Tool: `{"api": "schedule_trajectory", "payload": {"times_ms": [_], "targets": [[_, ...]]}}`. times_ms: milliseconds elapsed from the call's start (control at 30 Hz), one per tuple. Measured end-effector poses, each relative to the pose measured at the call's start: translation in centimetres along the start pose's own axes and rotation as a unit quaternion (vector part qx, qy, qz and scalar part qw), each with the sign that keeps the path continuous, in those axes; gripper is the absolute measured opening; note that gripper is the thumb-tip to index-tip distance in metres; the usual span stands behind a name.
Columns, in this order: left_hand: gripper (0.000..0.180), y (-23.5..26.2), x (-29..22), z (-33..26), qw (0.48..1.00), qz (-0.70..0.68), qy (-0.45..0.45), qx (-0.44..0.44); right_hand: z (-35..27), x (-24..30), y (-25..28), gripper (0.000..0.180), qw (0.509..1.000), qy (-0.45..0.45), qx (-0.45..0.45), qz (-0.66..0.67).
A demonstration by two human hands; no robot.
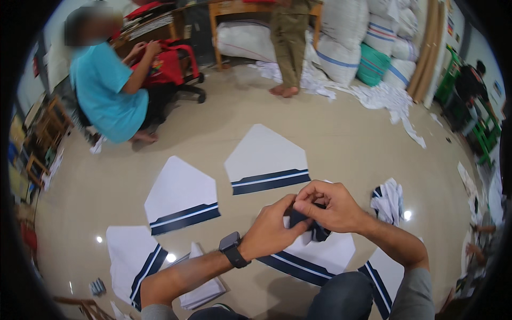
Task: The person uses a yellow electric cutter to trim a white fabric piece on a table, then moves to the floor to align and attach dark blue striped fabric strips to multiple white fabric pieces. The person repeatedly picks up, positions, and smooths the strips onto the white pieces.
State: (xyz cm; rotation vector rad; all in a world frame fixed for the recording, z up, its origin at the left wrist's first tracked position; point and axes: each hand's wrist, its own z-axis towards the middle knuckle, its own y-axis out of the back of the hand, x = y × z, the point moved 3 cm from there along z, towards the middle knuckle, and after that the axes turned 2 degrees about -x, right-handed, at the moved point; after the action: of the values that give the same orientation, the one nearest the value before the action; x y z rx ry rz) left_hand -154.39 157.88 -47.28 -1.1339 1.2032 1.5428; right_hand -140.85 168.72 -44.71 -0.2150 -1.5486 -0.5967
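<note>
My left hand [270,228], with a dark watch [232,249] on its wrist, pinches a bunched dark navy piece of cloth [320,232]. My right hand [332,207] grips the same cloth from the right, fingertips close to the left ones. Both hands hang over a white fabric panel [337,250] with a navy and white striped band, which lies on the floor. Beyond them lies a matching panel [265,154], and a second panel [181,192] sits to its left. Part of the held cloth is hidden behind my fingers.
More striped panels lie at lower left [125,256] and lower right [388,269]. Folded white cloth [205,290] rests near my left forearm. A crumpled white and navy bundle [389,201] lies right. A person in a blue shirt [109,88] sits far left; stuffed sacks [341,40] stand at the back.
</note>
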Motion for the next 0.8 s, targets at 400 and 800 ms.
{"api": "schedule_trajectory", "payload": {"times_ms": [400, 800], "targets": [[0.023, 15.3, 5.1, -13.3, 0.974, -0.020, 0.090, -0.206, 5.7, 0.0, -10.0, 0.017, 0.981, -0.007, 0.044, -0.189], [0.023, 29.0, 8.3, -22.4, 0.893, 0.275, 0.016, -0.357, 14.3, -2.7, -13.6, 0.016, 0.988, -0.011, -0.037, -0.151]]}}
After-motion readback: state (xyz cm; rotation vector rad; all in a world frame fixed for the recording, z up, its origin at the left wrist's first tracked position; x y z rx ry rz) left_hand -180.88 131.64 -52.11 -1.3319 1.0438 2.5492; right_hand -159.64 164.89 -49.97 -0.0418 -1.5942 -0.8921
